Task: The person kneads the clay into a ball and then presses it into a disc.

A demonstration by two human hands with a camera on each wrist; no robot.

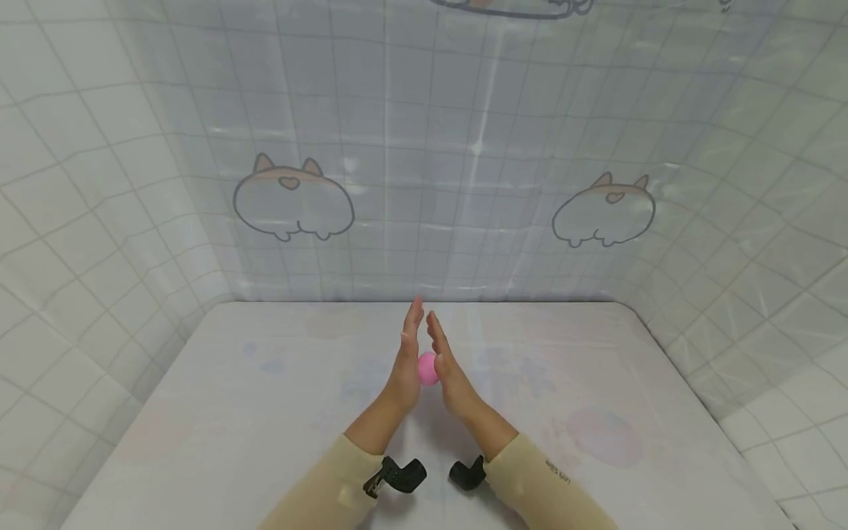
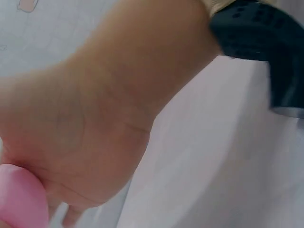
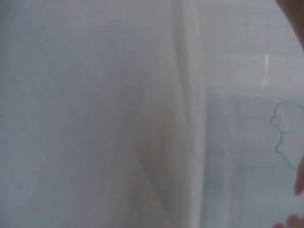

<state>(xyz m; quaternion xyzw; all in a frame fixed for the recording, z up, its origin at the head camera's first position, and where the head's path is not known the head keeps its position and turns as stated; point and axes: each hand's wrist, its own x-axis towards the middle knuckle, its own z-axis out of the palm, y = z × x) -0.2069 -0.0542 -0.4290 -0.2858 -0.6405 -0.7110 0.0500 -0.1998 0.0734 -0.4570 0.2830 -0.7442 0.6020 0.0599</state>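
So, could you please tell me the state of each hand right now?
Left hand: open, fingers extended, palm against the small, round pink ball.
Right hand: open, fingers extended, at the ball's opposite side.

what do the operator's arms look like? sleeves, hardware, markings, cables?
Left sleeve and right sleeve are plain cream. At each cuff sits a black, elbow-shaped device: left wrist camera, right wrist camera. Small dark lettering marks the right sleeve, too small to read. No cables visible.
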